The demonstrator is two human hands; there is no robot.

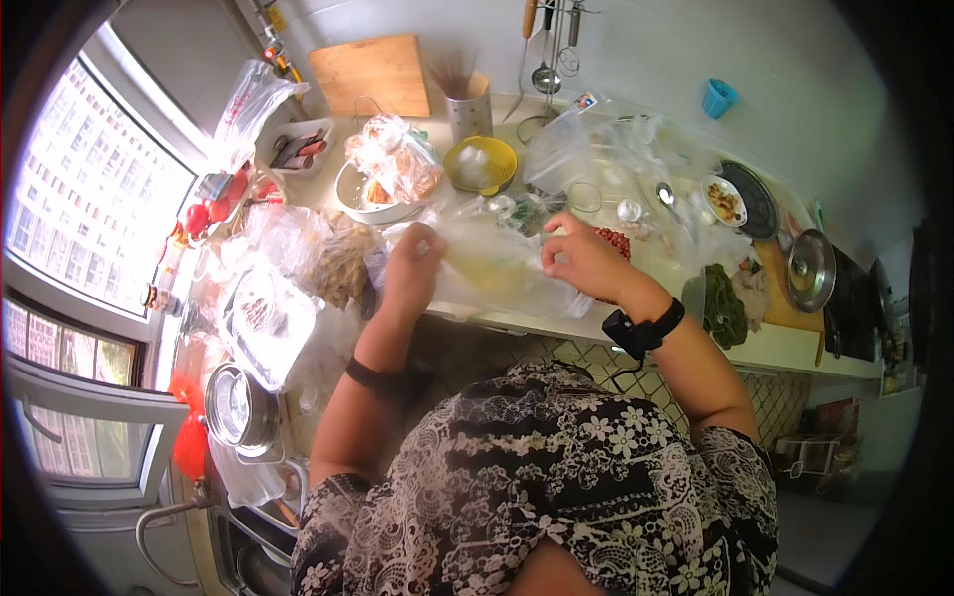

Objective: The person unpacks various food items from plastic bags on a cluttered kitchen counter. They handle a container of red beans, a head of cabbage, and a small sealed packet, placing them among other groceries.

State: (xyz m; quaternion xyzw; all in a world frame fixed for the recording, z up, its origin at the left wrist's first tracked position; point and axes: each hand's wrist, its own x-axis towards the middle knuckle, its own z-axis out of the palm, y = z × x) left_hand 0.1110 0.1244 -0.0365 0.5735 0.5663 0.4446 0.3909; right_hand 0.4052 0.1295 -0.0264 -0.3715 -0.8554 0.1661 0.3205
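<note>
A translucent plastic bag point(484, 272) with something pale yellow-green in it lies at the counter's front edge. The contents are too blurred to name. My left hand point(411, 272) pinches the bag's left side between thumb and fingers. At the opposite side, the bent fingers of my right hand point(589, 257) grip its plastic. Partly hidden behind my right hand is a heap of small red beans or nuts point(615, 242). Just left of my left hand sits a bag of brownish dried food point(339, 264).
Behind the bag stand a yellow strainer point(455, 175) and a white bowl point(373, 216) with a bagged food. To the right are dark green leaves point(723, 305), a plate of food point(723, 201) and a metal pan point(811, 270). A metal tray point(272, 328) lies left.
</note>
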